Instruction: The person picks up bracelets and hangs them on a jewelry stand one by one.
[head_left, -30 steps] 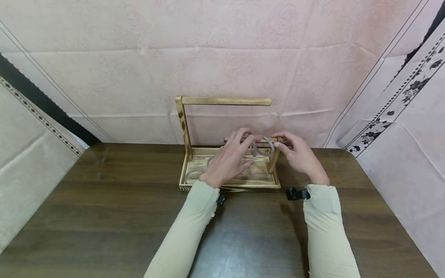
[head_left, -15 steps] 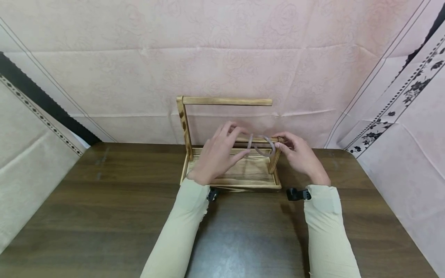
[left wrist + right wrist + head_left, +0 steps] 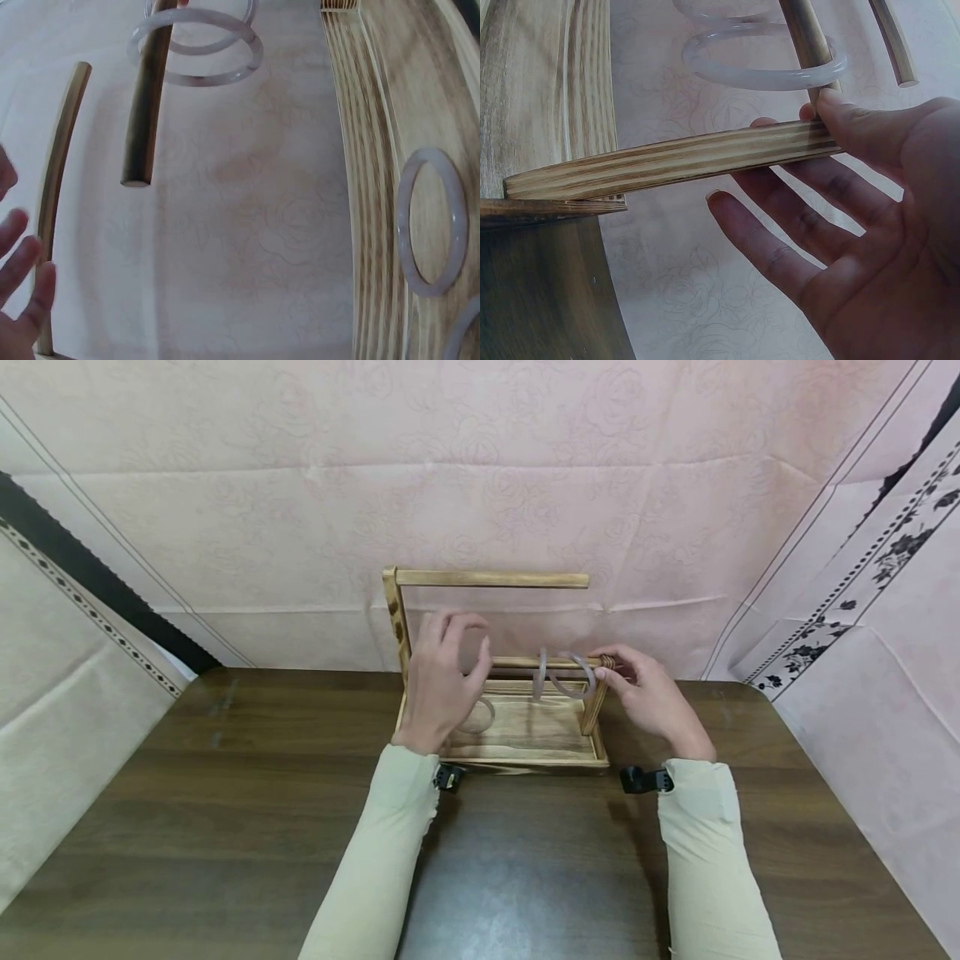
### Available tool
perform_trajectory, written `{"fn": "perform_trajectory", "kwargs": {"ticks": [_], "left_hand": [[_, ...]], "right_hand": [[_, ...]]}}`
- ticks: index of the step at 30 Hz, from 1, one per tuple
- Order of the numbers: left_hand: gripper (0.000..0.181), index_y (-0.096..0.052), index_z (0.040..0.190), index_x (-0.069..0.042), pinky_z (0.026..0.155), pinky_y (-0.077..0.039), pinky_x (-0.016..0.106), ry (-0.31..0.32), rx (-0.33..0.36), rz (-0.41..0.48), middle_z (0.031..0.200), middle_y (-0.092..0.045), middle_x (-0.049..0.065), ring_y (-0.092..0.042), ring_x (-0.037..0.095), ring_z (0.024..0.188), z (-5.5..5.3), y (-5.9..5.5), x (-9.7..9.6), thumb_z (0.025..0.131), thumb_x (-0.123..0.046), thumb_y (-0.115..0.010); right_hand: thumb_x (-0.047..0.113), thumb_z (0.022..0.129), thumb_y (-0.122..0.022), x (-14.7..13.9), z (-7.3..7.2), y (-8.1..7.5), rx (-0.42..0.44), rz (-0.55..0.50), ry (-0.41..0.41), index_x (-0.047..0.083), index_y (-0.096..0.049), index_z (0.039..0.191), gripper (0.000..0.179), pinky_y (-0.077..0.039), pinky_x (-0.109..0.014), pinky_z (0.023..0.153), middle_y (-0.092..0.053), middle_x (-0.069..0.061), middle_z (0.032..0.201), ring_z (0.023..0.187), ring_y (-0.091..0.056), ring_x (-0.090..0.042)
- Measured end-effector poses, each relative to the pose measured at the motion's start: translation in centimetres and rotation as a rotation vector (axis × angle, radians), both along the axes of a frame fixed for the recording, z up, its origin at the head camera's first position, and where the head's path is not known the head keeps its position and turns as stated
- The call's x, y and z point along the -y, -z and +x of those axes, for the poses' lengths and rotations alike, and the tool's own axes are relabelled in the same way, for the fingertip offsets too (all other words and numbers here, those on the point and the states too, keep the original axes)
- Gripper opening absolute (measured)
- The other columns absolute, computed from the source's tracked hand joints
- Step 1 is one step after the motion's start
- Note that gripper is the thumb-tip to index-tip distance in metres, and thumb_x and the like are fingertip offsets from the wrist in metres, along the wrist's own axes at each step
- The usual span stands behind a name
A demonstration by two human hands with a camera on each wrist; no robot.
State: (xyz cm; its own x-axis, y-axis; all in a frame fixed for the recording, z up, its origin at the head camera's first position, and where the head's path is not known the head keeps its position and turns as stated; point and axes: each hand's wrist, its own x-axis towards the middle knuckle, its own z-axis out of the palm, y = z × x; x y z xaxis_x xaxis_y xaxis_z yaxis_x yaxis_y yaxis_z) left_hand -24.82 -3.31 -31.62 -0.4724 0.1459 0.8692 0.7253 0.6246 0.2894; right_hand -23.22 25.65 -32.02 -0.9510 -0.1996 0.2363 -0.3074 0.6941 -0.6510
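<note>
A wooden bangle stand has a shallow tray (image 3: 555, 735), an upper bar (image 3: 487, 578) on its left post and a lower bar (image 3: 517, 662) on its right post (image 3: 705, 154). Two pale, translucent bangles (image 3: 780, 79) hang around the lower bar near its right end. Another bangle (image 3: 403, 225) lies flat in the tray, and part of one more (image 3: 459, 330) shows at the left wrist view's edge. My left hand (image 3: 441, 685), fingers loosely bent and holding nothing, is over the tray's left part. With thumb and fingers, my right hand (image 3: 648, 702) grips the top of the right post.
The stand is on a dark brown wooden table (image 3: 525, 860), close to its far edge. Behind it hangs a pale pink rose-patterned cloth (image 3: 480, 510). More light cloth (image 3: 67, 718) closes in the sides.
My left hand has let go of a bangle, which now hangs on the lower bar beside the other, and has moved left. The right hand has kept its grip.
</note>
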Motion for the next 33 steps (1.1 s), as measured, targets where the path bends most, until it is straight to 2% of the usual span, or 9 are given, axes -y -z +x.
{"fn": "perform_trajectory", "kwargs": {"ticks": [8, 16, 19, 23, 25, 29, 33], "left_hand": [[0.02, -0.064, 0.109, 0.0, 0.084, -0.044, 0.039, -0.048, -0.115, 0.165, 0.116, -0.055, 0.019, -0.048, 0.034, 0.103, -0.6, 0.0, 0.9, 0.09, -0.005, -0.065], [0.032, -0.063, 0.121, -0.003, 0.098, -0.036, 0.036, -0.092, -0.177, 0.287, 0.122, -0.05, 0.02, -0.045, 0.036, 0.112, -1.0, -0.1, 2.1, 0.089, -0.005, -0.066], [0.036, -0.062, 0.126, -0.003, 0.098, -0.036, 0.035, -0.095, -0.157, 0.333, 0.127, -0.049, 0.02, -0.043, 0.033, 0.116, -1.1, -0.1, 2.7, 0.091, -0.006, -0.066], [0.042, -0.058, 0.134, -0.004, 0.109, -0.038, 0.037, -0.081, -0.117, 0.401, 0.137, -0.047, 0.019, -0.039, 0.027, 0.128, -1.3, -0.1, 3.5, 0.092, -0.007, -0.066], [0.046, -0.056, 0.136, -0.004, 0.117, -0.035, 0.038, -0.074, -0.1, 0.425, 0.142, -0.046, 0.018, -0.037, 0.024, 0.135, -1.4, -0.2, 4.0, 0.092, -0.007, -0.068], [0.053, -0.051, 0.141, -0.006, 0.124, -0.029, 0.038, -0.057, -0.056, 0.443, 0.149, -0.044, 0.014, -0.034, 0.022, 0.142, -1.4, -0.3, 4.9, 0.092, -0.011, -0.071], [0.063, -0.043, 0.148, -0.005, 0.124, -0.029, 0.039, -0.032, 0.024, 0.434, 0.153, -0.04, 0.014, -0.035, 0.026, 0.144, -1.5, -0.2, 5.5, 0.092, -0.013, -0.072]], "right_hand": [[0.022, 0.107, -0.054, 0.1, 0.0, -0.1, -0.011, 0.013, 0.002, 0.011, -0.06, 0.135, 0.031, -0.049, -0.05, 0.098, -0.067, -0.015, 0.125, 0.116, -0.063, -0.034], [0.023, 0.107, -0.054, 0.0, 0.0, 0.1, -0.014, 0.012, 0.003, 0.011, -0.06, 0.135, 0.031, -0.049, -0.051, 0.098, -0.068, -0.015, 0.124, 0.115, -0.064, -0.033], [0.022, 0.107, -0.054, 0.0, 0.0, 0.2, -0.022, 0.009, 0.008, 0.012, -0.06, 0.134, 0.03, -0.049, -0.048, 0.096, -0.068, -0.014, 0.122, 0.114, -0.064, -0.031], [0.023, 0.107, -0.054, 0.1, 0.0, 0.1, -0.015, 0.0, 0.007, 0.011, -0.061, 0.134, 0.031, -0.049, -0.048, 0.097, -0.068, -0.015, 0.122, 0.115, -0.063, -0.032], [0.022, 0.107, -0.054, 0.0, 0.0, 0.0, -0.007, -0.001, 0.004, 0.011, -0.06, 0.135, 0.031, -0.048, -0.049, 0.098, -0.067, -0.015, 0.123, 0.117, -0.063, -0.033], [0.021, 0.107, -0.053, 0.0, 0.0, -0.1, 0.006, -0.006, 0.002, 0.01, -0.059, 0.137, 0.032, -0.049, -0.051, 0.1, -0.066, -0.016, 0.125, 0.12, -0.062, -0.036], [0.019, 0.107, -0.054, 0.1, 0.0, -0.2, 0.008, -0.012, 0.005, 0.009, -0.059, 0.137, 0.032, -0.05, -0.053, 0.102, -0.066, -0.017, 0.124, 0.122, -0.062, -0.038]]}}
